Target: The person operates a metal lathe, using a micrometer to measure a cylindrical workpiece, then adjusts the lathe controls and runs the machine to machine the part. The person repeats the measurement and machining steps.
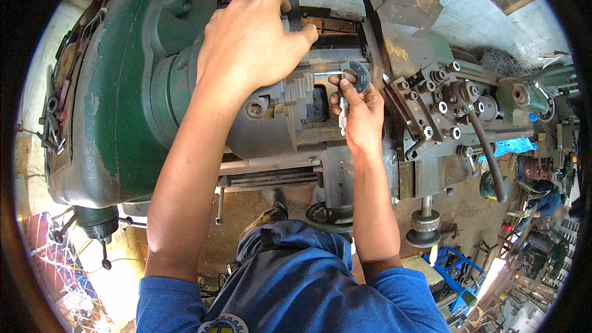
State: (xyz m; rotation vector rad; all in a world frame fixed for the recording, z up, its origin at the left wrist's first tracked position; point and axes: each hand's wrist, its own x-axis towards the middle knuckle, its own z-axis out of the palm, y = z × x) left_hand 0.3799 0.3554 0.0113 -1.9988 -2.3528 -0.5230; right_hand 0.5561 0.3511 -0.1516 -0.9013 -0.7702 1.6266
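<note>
My left hand (250, 43) lies over the top of the lathe chuck (262, 139), its fingers curled over the far side and partly hidden, the thumb reaching right. Stepped metal jaws stick out from the chuck's face below the wrist. In my right hand (362, 114) is an outside micrometer (359, 75), with a dark curved frame and a silver barrel. My thumb and fingers close around it, just right of the jaws. What lies between its measuring faces is too small to make out.
On the left stands the green headstock (123, 86). Right of my hands are the tool post (444, 95), with a long lever (487, 148), and a dark angled plate (401, 37). The tailstock (524, 95) is farther right. A handwheel (330, 217) sits close to my body.
</note>
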